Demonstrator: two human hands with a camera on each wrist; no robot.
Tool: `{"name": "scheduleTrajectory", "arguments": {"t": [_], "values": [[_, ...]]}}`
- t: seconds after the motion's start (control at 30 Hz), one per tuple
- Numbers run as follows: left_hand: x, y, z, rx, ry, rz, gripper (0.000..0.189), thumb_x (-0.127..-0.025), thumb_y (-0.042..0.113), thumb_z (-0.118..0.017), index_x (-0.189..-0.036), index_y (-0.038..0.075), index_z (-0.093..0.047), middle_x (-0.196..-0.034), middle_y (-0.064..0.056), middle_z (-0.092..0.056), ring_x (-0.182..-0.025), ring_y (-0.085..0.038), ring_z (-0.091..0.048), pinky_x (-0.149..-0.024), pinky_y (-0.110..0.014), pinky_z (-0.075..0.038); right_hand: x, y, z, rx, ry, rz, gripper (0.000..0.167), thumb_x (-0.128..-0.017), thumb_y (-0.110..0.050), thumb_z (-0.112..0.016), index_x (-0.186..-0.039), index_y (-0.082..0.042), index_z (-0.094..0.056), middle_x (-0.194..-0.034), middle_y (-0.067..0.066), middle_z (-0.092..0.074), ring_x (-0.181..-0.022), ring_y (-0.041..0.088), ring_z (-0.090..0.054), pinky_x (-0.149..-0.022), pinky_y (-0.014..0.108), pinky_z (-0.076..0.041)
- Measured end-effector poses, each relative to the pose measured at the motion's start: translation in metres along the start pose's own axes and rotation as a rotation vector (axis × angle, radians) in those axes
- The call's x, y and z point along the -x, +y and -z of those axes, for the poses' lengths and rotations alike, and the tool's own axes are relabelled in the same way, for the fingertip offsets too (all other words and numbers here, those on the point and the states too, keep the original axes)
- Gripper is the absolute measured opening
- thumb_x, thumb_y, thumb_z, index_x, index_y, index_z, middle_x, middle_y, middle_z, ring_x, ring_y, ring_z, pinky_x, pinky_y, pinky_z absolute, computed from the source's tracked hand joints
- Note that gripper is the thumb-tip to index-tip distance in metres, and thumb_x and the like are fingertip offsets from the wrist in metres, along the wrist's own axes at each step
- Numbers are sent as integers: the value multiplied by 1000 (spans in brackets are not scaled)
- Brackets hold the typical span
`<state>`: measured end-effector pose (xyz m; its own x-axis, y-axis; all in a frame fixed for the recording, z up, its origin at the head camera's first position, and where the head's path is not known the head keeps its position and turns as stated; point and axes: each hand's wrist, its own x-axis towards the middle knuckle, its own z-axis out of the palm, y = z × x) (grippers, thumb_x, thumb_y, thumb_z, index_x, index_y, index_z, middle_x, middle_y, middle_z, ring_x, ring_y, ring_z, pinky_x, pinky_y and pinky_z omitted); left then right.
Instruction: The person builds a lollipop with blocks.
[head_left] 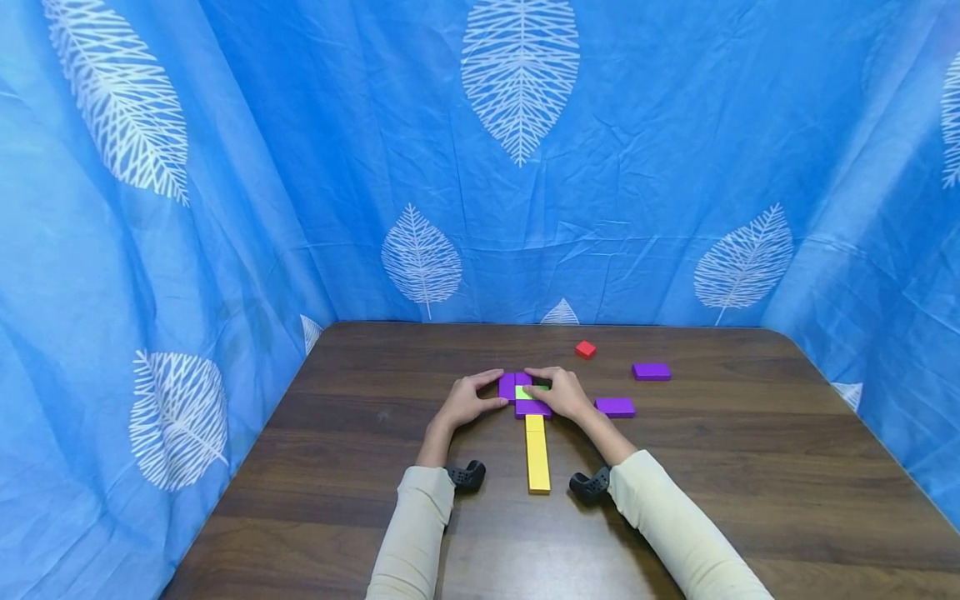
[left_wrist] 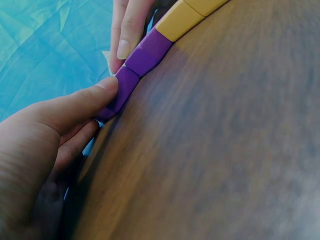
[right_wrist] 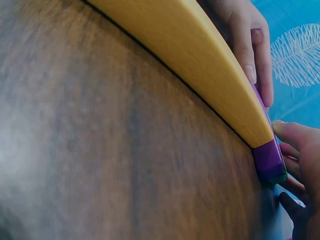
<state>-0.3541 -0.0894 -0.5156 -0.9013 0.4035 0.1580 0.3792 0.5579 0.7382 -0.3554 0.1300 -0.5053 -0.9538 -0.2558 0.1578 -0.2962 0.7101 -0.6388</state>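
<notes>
My left hand (head_left: 463, 403) holds an upright-lying purple block (head_left: 507, 387) at the left side of a flat group of blocks, thumb on its near end and fingers at its far end. From the right, my right hand (head_left: 564, 392) reaches over the group and grips at a green block (head_left: 541, 382), its thumb across a light green block (head_left: 521, 392). Along the near side lies a purple crosswise block (head_left: 532, 408). A yellow strip (head_left: 537, 458) of blocks runs from it toward me. Part of the group is hidden under the right hand.
Two loose purple blocks lie to the right, one nearer (head_left: 615, 407) and one farther (head_left: 651, 372). Behind the group sits a small red block (head_left: 586, 349). The brown wooden table (head_left: 337, 492) ends at a blue curtain (head_left: 600, 183) with white leaf shapes.
</notes>
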Motion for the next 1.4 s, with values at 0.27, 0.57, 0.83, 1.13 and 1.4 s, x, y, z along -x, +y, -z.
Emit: {"name": "scheduleTrajectory", "arguments": {"t": [0.27,0.57,0.83,1.13,1.4], "values": [[0,1,1,-5,-1,4,59,-82,35,-69,-134,15,-50,-136,-3,-48,-128,-20,-39,-105,-38,-31,0,1,1,16,-2,30,44,-86,-31,-66,-125,-13,-60,-125,13,-57,-120,33,-46,-99,49,-36],[-1,-1,0,4,-2,-2,59,-83,35,-69,-134,14,-51,-136,-3,-48,-128,-21,-39,-105,-40,-32,-1,6,11,-7,14,93,45,-86,-32,-66,-124,-9,-60,-122,13,-59,-118,32,-49,-98,48,-38],[0,0,0,7,5,-2,59,-82,34,-70,-133,13,-51,-136,-2,-48,-128,-20,-40,-105,-39,-31,-10,25,31,-17,175,140,32,-86,-22,-67,-113,-4,-66,-110,14,-65,-107,33,-56,-90,48,-45],[2,1,-1,20,7,-2,58,-82,34,-70,-133,14,-52,-135,-1,-49,-128,-20,-40,-105,-38,-32,-18,47,47,43,334,55,41,-82,-12,-70,-120,1,-60,-115,25,-59,-106,42,-54,-88,52,-43],[3,2,0,18,15,-5,57,-82,32,-70,-132,12,-52,-135,-2,-49,-127,-20,-41,-104,-38,-32,-25,57,55,110,349,-68,52,-82,-15,-70,-126,3,-53,-119,29,-54,-108,46,-50,-89,52,-42]]}}
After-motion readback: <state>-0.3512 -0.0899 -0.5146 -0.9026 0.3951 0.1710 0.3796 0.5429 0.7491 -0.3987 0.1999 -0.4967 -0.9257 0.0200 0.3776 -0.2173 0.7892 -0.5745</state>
